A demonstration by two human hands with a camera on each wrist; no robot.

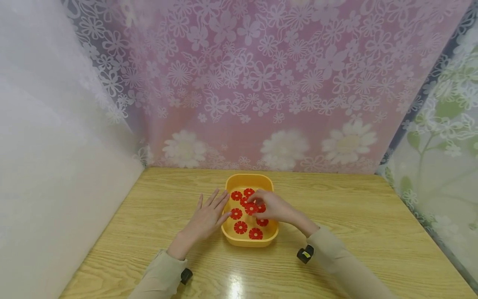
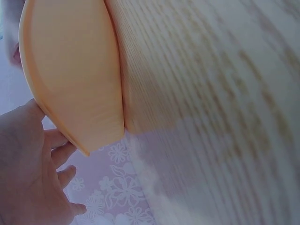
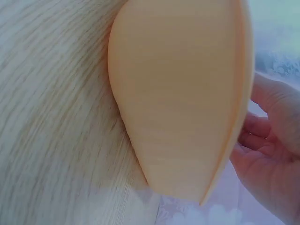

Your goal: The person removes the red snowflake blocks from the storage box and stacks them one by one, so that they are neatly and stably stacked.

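Note:
A yellow plastic basin (image 1: 249,243) holds several red notched discs (image 1: 240,227), flower-like with pale centres, spread over its bottom. My right hand (image 1: 272,206) reaches in over the right rim, palm down. Between its thumb and bent fingers it pinches one red notched disc (image 1: 251,209), which overlaps others beneath it. At the left rim rests my left hand (image 1: 206,218), fingers straight and spread, thumb over the edge. In the left wrist view the left hand (image 2: 35,164) touches the basin's rim. The basin wall (image 3: 178,103) hides the fingertips in the right wrist view.
The basin stands on a wood-grain table (image 1: 149,216). Behind the table hangs a pink flowered curtain (image 1: 239,83), with a pale sheet (image 1: 56,145) at the left and a leafy patterned one (image 1: 440,166) at the right. Black wrist cameras (image 1: 305,254) sit at both sleeves.

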